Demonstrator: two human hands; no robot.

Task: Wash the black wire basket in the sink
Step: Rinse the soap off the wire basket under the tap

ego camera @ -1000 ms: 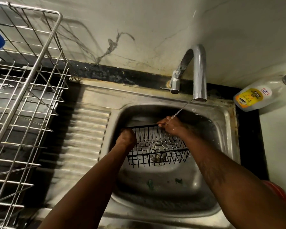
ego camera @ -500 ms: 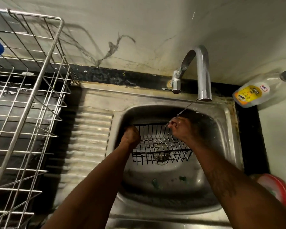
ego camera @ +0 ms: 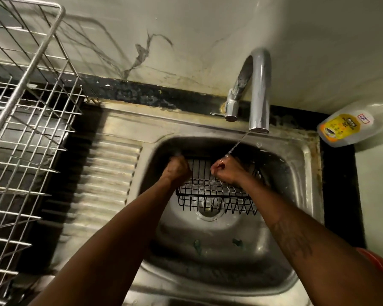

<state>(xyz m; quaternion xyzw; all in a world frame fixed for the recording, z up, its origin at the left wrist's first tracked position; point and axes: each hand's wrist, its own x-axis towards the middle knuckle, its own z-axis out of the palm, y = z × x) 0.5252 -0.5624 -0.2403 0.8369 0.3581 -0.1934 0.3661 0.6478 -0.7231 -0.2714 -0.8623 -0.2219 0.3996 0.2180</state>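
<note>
The black wire basket (ego camera: 217, 191) is sitting tilted inside the steel sink (ego camera: 305, 164), over the drain (ego camera: 208, 212), its far rim raised toward twelve o'clock. The left hand (ego camera: 178, 171) is gripping the far rim at its ten o'clock corner, fingers curled tight around the wire. The right hand (ego camera: 227, 171) is clenching the same rim a little toward one o'clock, knuckles up. A thin stream of water (ego camera: 238, 144) is running from the curved tap (ego camera: 259, 91) at one o'clock and landing on the right hand, just beside the rim.

By my reading, the wash is well under way but not finishing: the basket is getting rinsed at one edge only, and no sponge or foam is showing. The near side, at six o'clock, is looking dry or at least out of the stream. The dish soap bottle (ego camera: 345, 127) is lying at three o'clock, untouched, and the metal dish rack (ego camera: 27, 138) is standing at nine o'clock, where the basket may be heading afterward.
</note>
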